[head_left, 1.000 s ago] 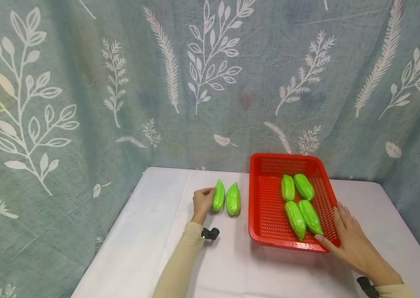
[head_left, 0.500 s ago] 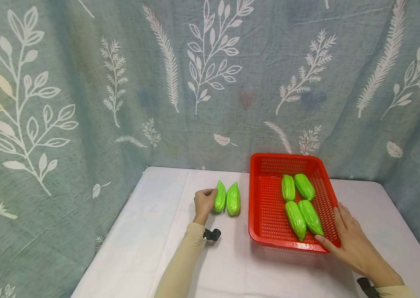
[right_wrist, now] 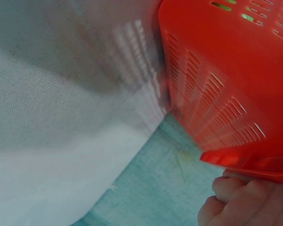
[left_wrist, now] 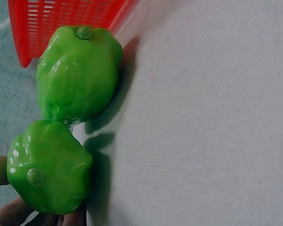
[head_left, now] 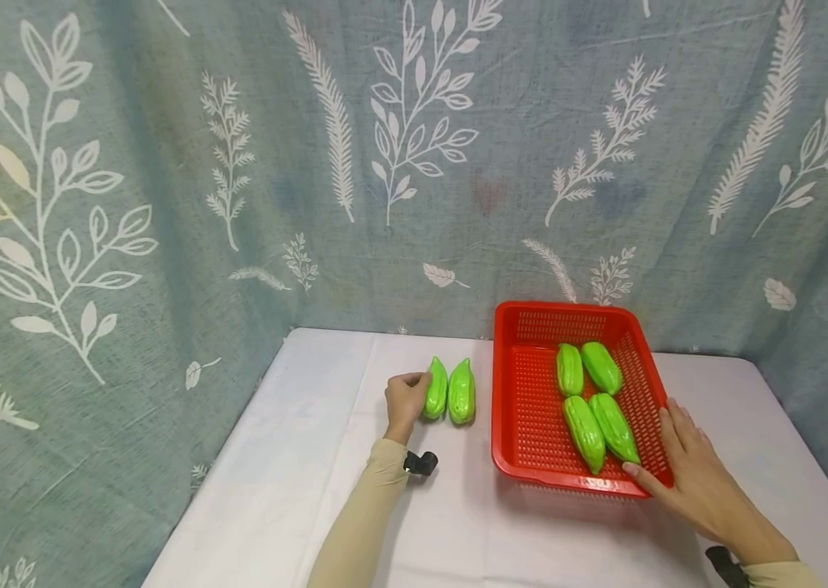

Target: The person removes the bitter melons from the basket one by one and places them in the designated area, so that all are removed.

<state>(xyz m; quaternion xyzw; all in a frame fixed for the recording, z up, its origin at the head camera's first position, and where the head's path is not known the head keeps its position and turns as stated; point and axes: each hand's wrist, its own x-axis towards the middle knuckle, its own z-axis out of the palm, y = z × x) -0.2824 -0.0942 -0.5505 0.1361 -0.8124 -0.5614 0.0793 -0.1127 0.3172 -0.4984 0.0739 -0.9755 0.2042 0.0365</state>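
Two bright-green ribbed bitter gourds lie side by side on the white cloth. My left hand holds the left bitter gourd by its outer side, thumb and fingers around it. In the left wrist view that gourd touches or almost touches the second bitter gourd, and both show their stem ends. Right of them stands a red perforated basket. My right hand rests on its near right corner, with the fingers extended along the side and the thumb on the front rim.
Several more bitter gourds lie in the basket, toward its right half. The white tablecloth stretches left and in front. A patterned blue-green curtain rises close behind the table and at both sides.
The left hand and its bitter gourd have slid slightly to the right, narrowing the gap to the second gourd. The right hand and basket have stayed in place.
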